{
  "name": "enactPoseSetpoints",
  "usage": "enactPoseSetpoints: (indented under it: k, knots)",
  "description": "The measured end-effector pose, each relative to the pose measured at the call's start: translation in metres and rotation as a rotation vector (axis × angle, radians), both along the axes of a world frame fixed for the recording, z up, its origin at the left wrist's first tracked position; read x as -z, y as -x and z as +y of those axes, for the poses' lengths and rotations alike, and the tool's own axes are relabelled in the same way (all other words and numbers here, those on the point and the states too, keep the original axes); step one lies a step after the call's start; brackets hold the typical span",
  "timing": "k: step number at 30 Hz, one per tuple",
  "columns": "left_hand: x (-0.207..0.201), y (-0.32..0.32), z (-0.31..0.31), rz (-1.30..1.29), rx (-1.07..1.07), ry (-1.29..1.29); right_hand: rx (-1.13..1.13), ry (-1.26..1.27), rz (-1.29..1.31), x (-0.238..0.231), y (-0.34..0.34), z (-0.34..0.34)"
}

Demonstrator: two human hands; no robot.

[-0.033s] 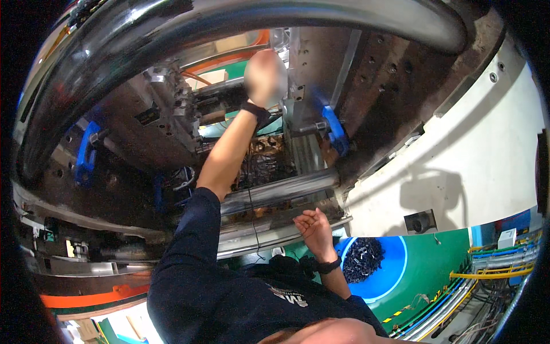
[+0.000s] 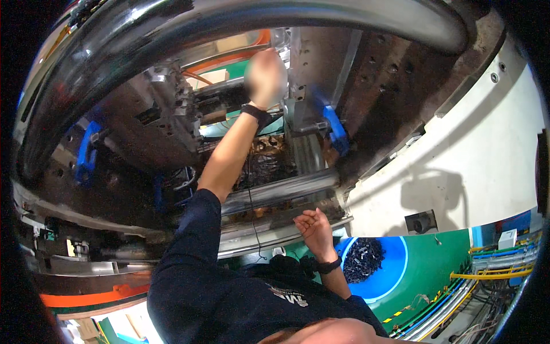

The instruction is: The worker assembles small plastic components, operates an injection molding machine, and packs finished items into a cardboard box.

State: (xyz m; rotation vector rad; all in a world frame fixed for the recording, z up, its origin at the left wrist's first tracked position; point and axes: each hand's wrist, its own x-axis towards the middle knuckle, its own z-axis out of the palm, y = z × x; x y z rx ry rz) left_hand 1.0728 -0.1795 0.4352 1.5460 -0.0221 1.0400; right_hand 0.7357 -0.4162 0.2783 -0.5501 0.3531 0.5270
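Note:
My left hand (image 2: 266,77) reaches up into the gap of a large machine, close to the inner edge of the right metal mould half (image 2: 326,69). It is smeared, so its fingers and anything in them cannot be made out. The left mould half (image 2: 134,123) stands across the gap. My right hand (image 2: 314,229) is raised in front of my body, below a polished horizontal bar (image 2: 286,188). Its palm shows, with the fingers loosely bent and nothing in them. Both wrists wear dark bands.
Blue clamps (image 2: 334,129) sit on the mould plates. A thick dark metal bar (image 2: 252,16) crosses overhead. A blue tub (image 2: 395,269) of small black parts stands on the green floor beside a white machine panel (image 2: 498,143). Pipes and cables (image 2: 447,309) run at lower right.

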Motion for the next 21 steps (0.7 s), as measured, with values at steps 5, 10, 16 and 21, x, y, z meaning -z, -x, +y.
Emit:
enactPoseSetpoints:
  k: [5,10,16,21]
  knots:
    - [0.001,0.011,-0.003,0.297,0.167,-0.039,-0.028,-0.005,-0.046,0.006,-0.001,0.008]
    - [-0.016,0.045,0.009,0.281,0.161,-0.101,-0.086,-0.074,-0.070,0.000,-0.001,0.018]
    - [-0.014,0.178,-0.011,0.192,0.313,-0.366,0.068,-0.173,-0.155,-0.042,-0.036,0.018]
    - [0.018,0.267,-0.043,0.140,0.614,-0.903,0.104,-0.337,-0.218,-0.057,-0.059,0.027]
